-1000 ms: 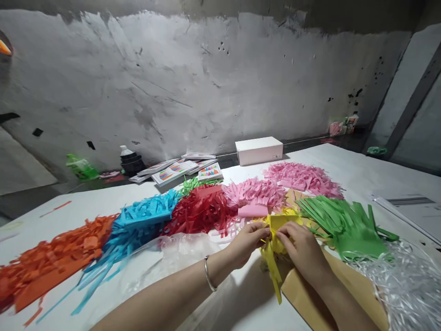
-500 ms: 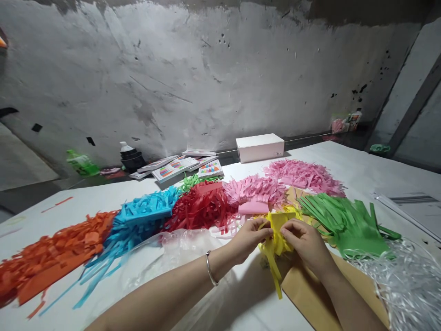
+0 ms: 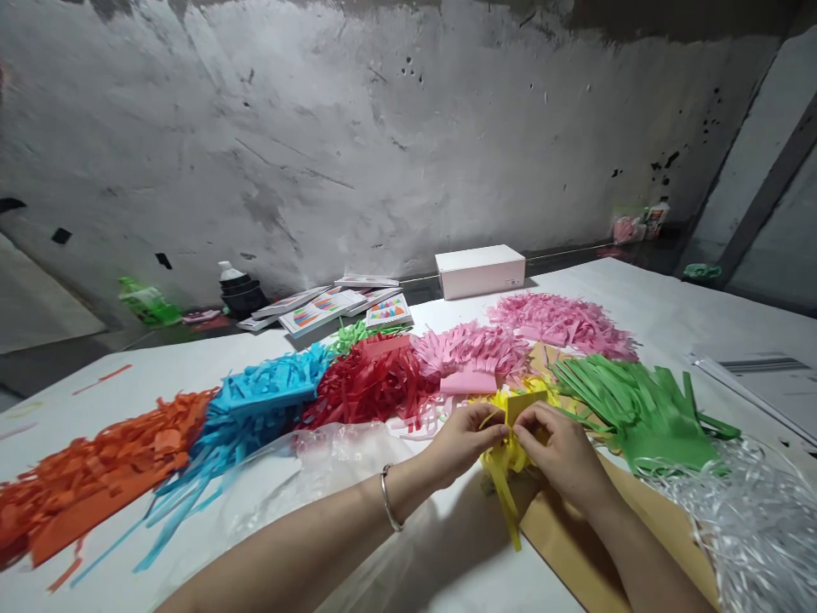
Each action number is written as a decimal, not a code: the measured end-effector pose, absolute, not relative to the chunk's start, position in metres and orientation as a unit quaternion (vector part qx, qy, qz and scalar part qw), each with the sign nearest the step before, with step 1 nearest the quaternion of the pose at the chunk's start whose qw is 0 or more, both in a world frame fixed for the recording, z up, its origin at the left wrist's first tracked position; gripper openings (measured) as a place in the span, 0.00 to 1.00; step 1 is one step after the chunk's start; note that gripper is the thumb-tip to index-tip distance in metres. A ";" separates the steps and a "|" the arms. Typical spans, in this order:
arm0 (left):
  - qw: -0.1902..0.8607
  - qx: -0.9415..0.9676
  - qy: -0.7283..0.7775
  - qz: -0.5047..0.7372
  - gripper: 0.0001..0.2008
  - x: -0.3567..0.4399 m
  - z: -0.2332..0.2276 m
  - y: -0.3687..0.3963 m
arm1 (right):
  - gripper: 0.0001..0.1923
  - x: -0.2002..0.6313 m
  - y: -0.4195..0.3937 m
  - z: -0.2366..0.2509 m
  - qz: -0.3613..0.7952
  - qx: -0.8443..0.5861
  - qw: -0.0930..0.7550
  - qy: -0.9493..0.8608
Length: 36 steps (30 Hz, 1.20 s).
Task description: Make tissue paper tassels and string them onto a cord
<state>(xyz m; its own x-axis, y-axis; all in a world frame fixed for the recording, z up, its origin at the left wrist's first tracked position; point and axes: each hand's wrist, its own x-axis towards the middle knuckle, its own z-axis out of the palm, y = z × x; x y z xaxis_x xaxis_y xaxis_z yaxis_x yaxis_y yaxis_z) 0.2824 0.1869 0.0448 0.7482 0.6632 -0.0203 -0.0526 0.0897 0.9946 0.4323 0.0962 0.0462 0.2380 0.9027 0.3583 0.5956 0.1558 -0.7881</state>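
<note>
A piece of yellow fringed tissue paper [image 3: 504, 489] is held between my two hands, with strips dangling below. My left hand [image 3: 469, 443], below a silver bangle [image 3: 391, 498] on the wrist, pinches it at the left edge. On the other side my right hand [image 3: 558, 451] has thumb and fingers closed on the same paper. More yellow fringe lies just behind. A brown board or envelope [image 3: 574, 545] lies under my right forearm. Close by on the right is green fringed paper [image 3: 670, 426], and pink fringed paper [image 3: 472, 353] sits beyond my hands.
Orange [image 3: 115, 468], blue [image 3: 268, 383] and red fringed bundles [image 3: 376, 379] line the left. Clear plastic [image 3: 345, 460] lies beside my left forearm. White shredded strips [image 3: 766, 519] are at the right. Behind are a white box [image 3: 480, 272], printed packs [image 3: 322, 311] and a green bottle [image 3: 150, 302].
My right hand has shifted slightly left, closer to my left hand, and the top of the yellow paper is now tilted. The whole view has moved a little.
</note>
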 end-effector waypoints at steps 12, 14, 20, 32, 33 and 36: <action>0.683 0.643 0.236 0.254 0.23 0.281 0.041 0.190 | 0.10 0.437 0.097 0.044 0.248 -0.633 0.467 -0.565; 0.681 0.647 0.235 0.251 0.23 0.280 0.041 0.190 | 0.11 0.440 0.097 0.044 0.274 -0.630 0.469 -0.554; 0.683 0.645 0.237 0.247 0.25 0.280 0.043 0.189 | 0.15 0.446 0.097 0.041 0.324 -0.620 0.473 -0.536; 0.694 0.627 0.255 0.243 0.22 0.281 0.044 0.187 | 0.15 0.445 0.097 0.040 0.326 -0.627 0.468 -0.531; 0.696 0.625 0.255 0.243 0.22 0.281 0.045 0.187 | 0.14 0.445 0.098 0.040 0.320 -0.629 0.467 -0.533; 0.700 0.619 0.254 0.248 0.22 0.282 0.046 0.187 | 0.13 0.443 0.098 0.039 0.291 -0.636 0.467 -0.542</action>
